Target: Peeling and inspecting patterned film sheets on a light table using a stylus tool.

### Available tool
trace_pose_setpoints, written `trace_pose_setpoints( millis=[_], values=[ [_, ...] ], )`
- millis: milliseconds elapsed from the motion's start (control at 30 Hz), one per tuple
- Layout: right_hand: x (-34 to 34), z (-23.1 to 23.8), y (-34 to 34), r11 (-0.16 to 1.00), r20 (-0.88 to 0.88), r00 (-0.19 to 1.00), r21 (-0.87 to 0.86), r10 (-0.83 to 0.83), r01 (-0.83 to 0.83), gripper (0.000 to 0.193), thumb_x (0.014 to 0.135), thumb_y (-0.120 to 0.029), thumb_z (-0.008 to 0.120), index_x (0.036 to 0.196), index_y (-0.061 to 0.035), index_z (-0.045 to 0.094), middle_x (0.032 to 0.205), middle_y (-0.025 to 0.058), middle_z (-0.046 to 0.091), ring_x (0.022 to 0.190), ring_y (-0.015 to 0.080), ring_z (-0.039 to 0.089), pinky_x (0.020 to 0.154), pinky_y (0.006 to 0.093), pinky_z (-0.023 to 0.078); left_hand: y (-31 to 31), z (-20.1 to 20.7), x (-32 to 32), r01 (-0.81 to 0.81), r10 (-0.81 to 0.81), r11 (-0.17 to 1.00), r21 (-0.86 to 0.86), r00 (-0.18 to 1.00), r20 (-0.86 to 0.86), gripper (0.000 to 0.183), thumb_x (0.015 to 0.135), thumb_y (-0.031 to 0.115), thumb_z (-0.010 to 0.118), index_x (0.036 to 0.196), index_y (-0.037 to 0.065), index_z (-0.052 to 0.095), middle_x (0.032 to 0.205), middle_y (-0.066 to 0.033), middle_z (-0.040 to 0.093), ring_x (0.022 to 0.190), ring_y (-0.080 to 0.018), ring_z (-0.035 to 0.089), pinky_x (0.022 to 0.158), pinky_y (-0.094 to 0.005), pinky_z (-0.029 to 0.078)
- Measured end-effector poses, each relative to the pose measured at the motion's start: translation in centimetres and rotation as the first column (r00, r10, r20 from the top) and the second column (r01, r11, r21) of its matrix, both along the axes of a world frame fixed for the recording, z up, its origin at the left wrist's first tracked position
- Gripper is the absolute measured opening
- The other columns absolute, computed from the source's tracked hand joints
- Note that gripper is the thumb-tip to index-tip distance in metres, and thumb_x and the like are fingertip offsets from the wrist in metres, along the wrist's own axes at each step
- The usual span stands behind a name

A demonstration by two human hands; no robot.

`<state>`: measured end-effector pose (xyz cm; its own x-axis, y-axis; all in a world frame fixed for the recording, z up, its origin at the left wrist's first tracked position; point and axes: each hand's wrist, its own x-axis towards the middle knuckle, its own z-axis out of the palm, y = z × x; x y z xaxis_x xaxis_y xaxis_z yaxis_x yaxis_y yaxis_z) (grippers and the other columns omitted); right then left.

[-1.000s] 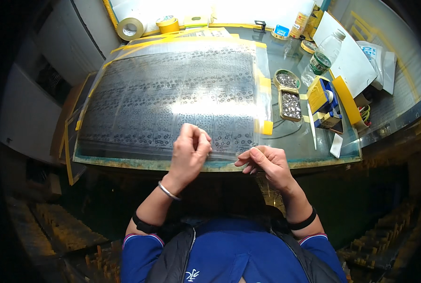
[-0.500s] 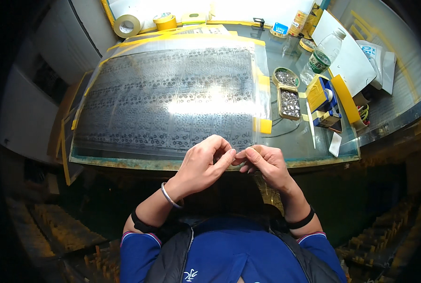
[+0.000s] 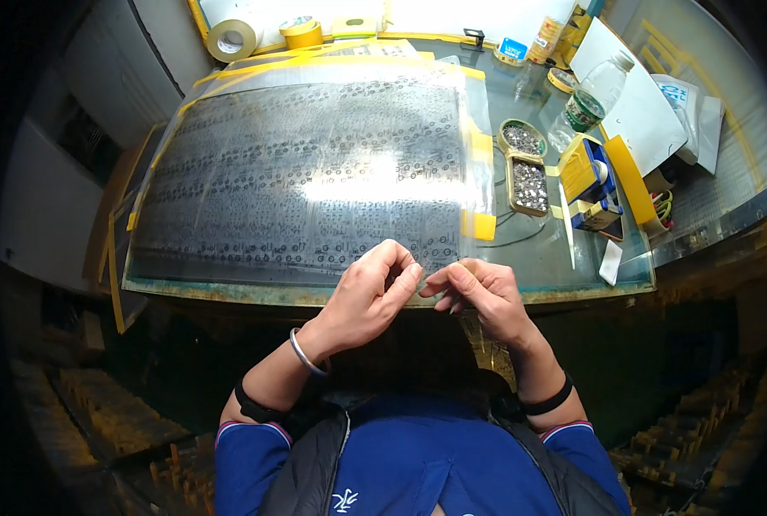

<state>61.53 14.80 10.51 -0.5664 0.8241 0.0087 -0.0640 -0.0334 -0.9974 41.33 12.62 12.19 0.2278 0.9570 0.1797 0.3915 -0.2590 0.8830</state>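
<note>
My left hand point(image 3: 371, 288) is closed in a pinch above the front edge of the glass-topped table point(image 3: 297, 294). Whatever its thumb and fingers hold, if anything, is too small to make out. Just to its right, my right hand point(image 3: 480, 295) also has thumb and forefinger pressed together, with its other fingers curled; nothing in it can be named. A narrow gap separates the fingertips. Beyond the hands lies a dark, see-through printed film sheet point(image 3: 289, 163), covered in rows of small marks and held by yellow tape point(image 3: 480, 227) at its edges.
Two small tins of greyish bits point(image 3: 528, 187) stand right of the sheet. Near them are a blue and yellow box point(image 3: 583, 172), a clear plastic bottle point(image 3: 603, 86), a white strip point(image 3: 567, 228) and a white piece point(image 3: 610, 263). Tape rolls point(image 3: 231, 41) stand along the back.
My hands have drawn slightly apart, the left one moving a little left and up, so a gap now shows between the fingertips. Both pinches stay closed.
</note>
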Motion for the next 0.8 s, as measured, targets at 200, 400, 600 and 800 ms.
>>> trace_pose_setpoints(
  millis=[200, 400, 600, 800],
  values=[
    [-0.1, 0.0, 0.0, 1.0, -0.017, 1.0, 0.007, -0.024, 0.025, 0.032, 0.099, -0.025, 0.044, 0.102, 0.0015, 0.063, 0.091, 0.013, 0.069, 0.072, 0.012, 0.064, 0.063, 0.021, 0.048, 0.0, -0.5, -0.1, -0.007, 0.014, 0.997, -0.071, 0.995, 0.1, 0.02, 0.092, 0.018, 0.054, 0.086, -0.001, 0.052, 0.075, -0.0087, 0.054, 0.066, -0.0154, 0.051, 0.059, -0.03, 0.042],
    [-0.1, 0.0, 0.0, 0.999, -0.012, 0.999, -0.003, -0.037, 0.037, 0.033, 0.099, -0.025, 0.044, 0.102, 0.0025, 0.063, 0.091, 0.0134, 0.068, 0.072, 0.012, 0.064, 0.063, 0.0208, 0.048, 0.3, -1.0, -0.4, 0.01, 0.004, 0.996, -0.087, 0.987, 0.161, 0.019, 0.093, 0.018, 0.054, 0.089, -0.001, 0.053, 0.076, -0.0076, 0.056, 0.067, -0.0119, 0.051, 0.06, -0.0274, 0.043],
    [0.2, 0.2, 0.0, 0.994, 0.047, 0.993, -0.001, -0.112, 0.112, 0.032, 0.098, -0.025, 0.048, 0.098, 0.0028, 0.064, 0.085, 0.0107, 0.068, 0.065, 0.011, 0.062, 0.058, 0.0229, 0.05, 0.5, -0.3, -0.4, 0.032, -0.025, 0.991, -0.126, 0.998, 0.055, 0.018, 0.092, 0.015, 0.057, 0.087, -0.002, 0.054, 0.077, -0.0039, 0.057, 0.065, -0.0079, 0.056, 0.058, -0.0228, 0.046],
    [1.0, 4.1, -0.6, 0.947, 0.555, 0.783, 0.029, -0.281, 0.32, 0.021, 0.085, -0.018, 0.068, 0.079, 0.0021, 0.067, 0.067, 0.0081, 0.065, 0.055, 0.0119, 0.061, 0.049, 0.0251, 0.048, 0.7, -0.6, 0.3, -0.02, 0.036, 0.993, 0.12, 0.99, -0.134, 0.014, 0.084, 0.011, 0.064, 0.078, 0.0, 0.061, 0.071, -0.0056, 0.056, 0.056, -0.0077, 0.054, 0.05, -0.023, 0.044]
  ],
)
